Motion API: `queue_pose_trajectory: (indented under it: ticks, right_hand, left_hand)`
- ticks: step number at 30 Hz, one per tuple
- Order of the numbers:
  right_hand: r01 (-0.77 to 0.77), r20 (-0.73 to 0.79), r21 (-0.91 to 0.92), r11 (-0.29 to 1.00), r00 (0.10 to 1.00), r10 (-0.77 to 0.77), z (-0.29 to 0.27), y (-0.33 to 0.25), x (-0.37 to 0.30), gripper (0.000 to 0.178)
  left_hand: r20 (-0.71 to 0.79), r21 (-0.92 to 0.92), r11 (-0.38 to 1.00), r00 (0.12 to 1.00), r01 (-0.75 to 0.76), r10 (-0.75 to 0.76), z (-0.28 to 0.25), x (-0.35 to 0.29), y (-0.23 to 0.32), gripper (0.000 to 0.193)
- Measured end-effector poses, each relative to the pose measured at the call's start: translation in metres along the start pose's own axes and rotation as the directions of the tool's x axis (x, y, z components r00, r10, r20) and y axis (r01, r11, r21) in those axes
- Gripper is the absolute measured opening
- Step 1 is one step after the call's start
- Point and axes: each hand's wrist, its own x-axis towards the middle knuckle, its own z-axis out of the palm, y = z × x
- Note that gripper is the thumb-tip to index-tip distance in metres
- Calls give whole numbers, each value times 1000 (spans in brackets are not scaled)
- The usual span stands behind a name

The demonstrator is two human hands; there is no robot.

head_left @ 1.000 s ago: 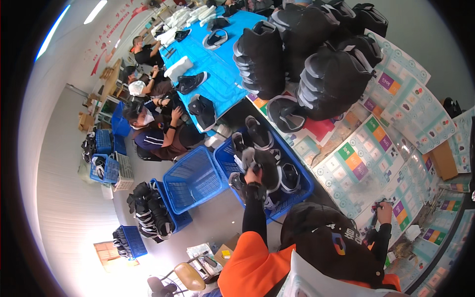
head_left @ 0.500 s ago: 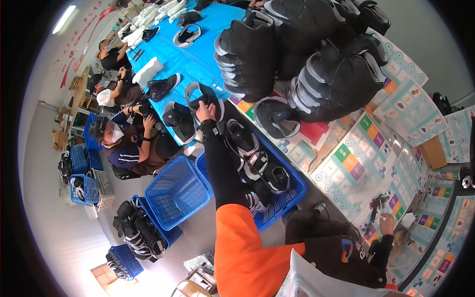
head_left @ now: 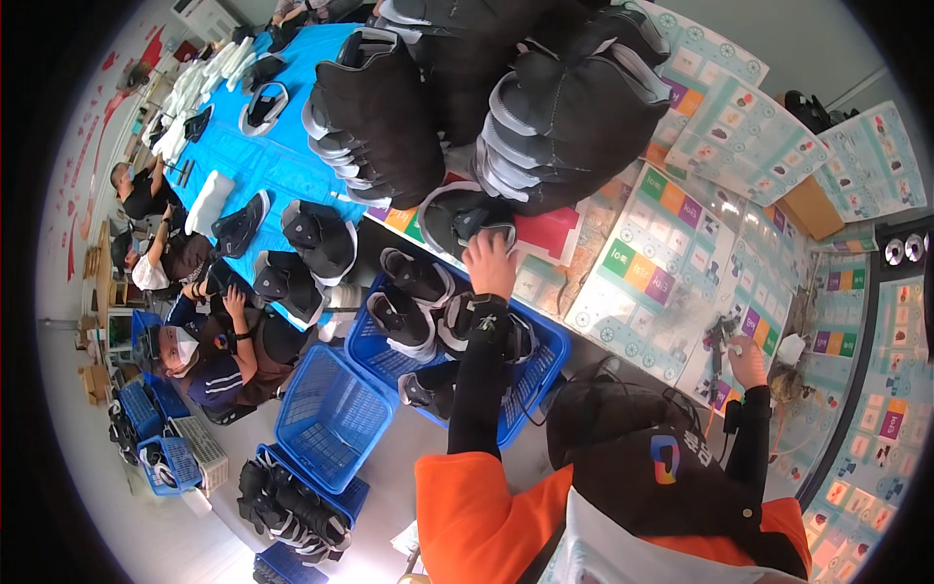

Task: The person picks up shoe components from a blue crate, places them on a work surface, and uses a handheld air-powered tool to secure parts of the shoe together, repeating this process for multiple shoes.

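My left hand [head_left: 489, 265] reaches forward with fingers apart, touching the near rim of a black shoe upper with grey lining [head_left: 449, 216]. That upper lies on the table edge before a tall nested stack of black uppers [head_left: 574, 127]. My right hand [head_left: 747, 362] is at the right, fingers bent beside a dark tool [head_left: 718, 350] on the worktop; whether they hold it or something small is not clear. Two black uppers, one farther off [head_left: 316, 238] and one nearer [head_left: 287, 287], stand on the blue-covered table [head_left: 277, 180].
Below my left arm a blue basket [head_left: 540, 375] holds several shoes. Another blue basket [head_left: 336, 414] stands left of it. A masked person [head_left: 209, 355] handles a shoe at the left table edge, with others beyond. Printed sheets [head_left: 637, 268] cover the right worktop.
My left hand has let go of an upper on the blue table and moved right to the one by the stack. The view has turned; my right hand stays near the dark tool.
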Motion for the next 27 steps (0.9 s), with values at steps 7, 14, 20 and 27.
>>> queue_pose_trajectory:
  ticks: [7, 14, 20, 27]
  right_hand:
    - [37, 19, 66, 997, 999, -38, -10, -9, -7, 23]
    - [75, 152, 454, 888, 975, -161, -79, -103, 6, 46]
    - [566, -24, 527, 634, 755, -655, -67, -153, 39, 81]
    - [265, -17, 670, 693, 939, -343, 36, -77, 46, 39]
  left_hand:
    - [-4, 255, 965, 998, -54, 57, -3, -2, -10, 23]
    - [206, -522, 851, 962, -47, 180, -166, 25, 53, 24]
    - [696, -709, 521, 593, 476, 405, -102, -8, 176, 26]
    - [748, -639, 415, 649, 648, 138, 33, -102, 240, 67]
